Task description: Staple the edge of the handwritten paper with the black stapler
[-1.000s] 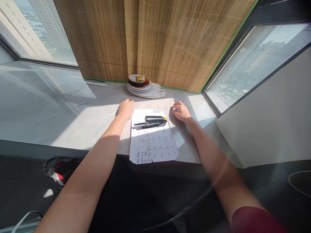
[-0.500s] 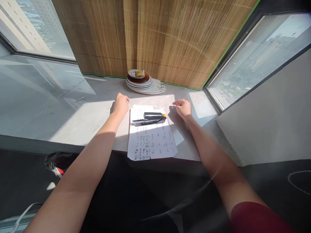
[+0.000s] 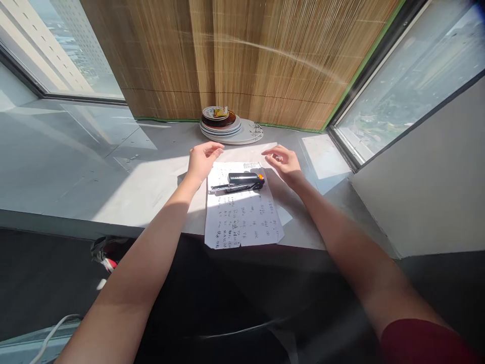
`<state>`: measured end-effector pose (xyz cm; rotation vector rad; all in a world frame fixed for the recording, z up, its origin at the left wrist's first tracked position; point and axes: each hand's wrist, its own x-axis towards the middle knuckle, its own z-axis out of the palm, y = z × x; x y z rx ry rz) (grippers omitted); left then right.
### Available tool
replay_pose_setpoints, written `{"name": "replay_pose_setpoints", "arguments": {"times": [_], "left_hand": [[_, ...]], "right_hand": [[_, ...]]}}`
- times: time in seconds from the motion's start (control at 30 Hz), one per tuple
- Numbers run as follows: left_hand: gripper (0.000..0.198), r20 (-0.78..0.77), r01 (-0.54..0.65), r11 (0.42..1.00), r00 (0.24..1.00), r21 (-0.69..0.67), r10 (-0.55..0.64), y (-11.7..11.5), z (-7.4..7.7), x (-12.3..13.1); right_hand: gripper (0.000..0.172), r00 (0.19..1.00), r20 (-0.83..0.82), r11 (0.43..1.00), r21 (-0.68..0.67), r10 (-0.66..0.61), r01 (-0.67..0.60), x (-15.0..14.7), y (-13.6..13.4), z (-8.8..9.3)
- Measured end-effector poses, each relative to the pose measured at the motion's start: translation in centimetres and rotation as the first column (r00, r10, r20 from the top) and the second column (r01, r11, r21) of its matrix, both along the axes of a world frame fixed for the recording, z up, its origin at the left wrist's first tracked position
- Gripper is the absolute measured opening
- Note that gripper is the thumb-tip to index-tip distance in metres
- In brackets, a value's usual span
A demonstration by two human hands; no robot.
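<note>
A black stapler (image 3: 245, 179) with an orange tip lies across the upper part of a handwritten white paper (image 3: 242, 217). The paper rests on the pale ledge (image 3: 151, 187), its lower end at the front edge. My left hand (image 3: 204, 157) is above the paper's upper left corner, fingers bent and apart, holding nothing. Beyond the upper right corner is my right hand (image 3: 282, 161), its fingers loosely curled and apart with nothing between them. Neither hand touches the stapler.
Behind the paper stands a stack of plates (image 3: 222, 126) with a small yellow packet (image 3: 220, 112) on top. A bamboo blind (image 3: 242, 55) hangs behind it. Windows flank both sides, and a white wall (image 3: 428, 177) bounds the right.
My left hand has moved right and slightly up, and its fingers have opened. The fingers of my right hand have spread and risen a little. The view has shifted slightly.
</note>
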<state>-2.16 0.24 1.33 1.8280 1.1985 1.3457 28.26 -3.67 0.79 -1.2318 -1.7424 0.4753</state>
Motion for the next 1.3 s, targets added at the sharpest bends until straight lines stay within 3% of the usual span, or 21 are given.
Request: {"name": "replay_pose_setpoints", "arguments": {"times": [0.13,0.23,0.47,0.6,0.97,1.3], "left_hand": [[0.009,0.035,0.070,0.997,0.997,-0.022,-0.069,0.1,-0.3,0.1],[0.011,0.020,0.100,0.995,0.995,-0.004,-0.100,0.0,-0.5,0.4],[0.017,0.146,0.160,0.987,0.977,-0.008,-0.158,-0.4,-0.1,0.7],[0.022,0.159,0.242,0.970,0.958,-0.007,-0.238,-0.8,0.1,0.7],[0.009,-0.097,0.376,0.917,0.916,-0.130,-0.389,-2.4,-0.7,2.8],[0.011,-0.160,0.325,0.938,0.926,-0.121,-0.341,-2.5,-0.7,3.0]], "right_hand": [[0.034,0.929,0.042,0.927,-0.095,0.367,-0.362,-2.7,-2.1,0.8],[0.043,0.861,0.165,0.875,-0.158,0.480,-0.458,-4.4,-2.6,0.3],[0.025,0.956,0.200,0.975,-0.096,0.216,-0.200,-3.9,-2.3,0.2],[0.020,0.977,0.191,0.993,-0.086,0.093,-0.078,-2.5,-2.1,0.6],[0.025,0.977,0.187,0.989,-0.126,0.099,-0.076,-2.2,-1.5,0.1],[0.027,0.974,0.182,0.987,-0.111,0.135,-0.116,-2.1,-1.5,0.1]]}}
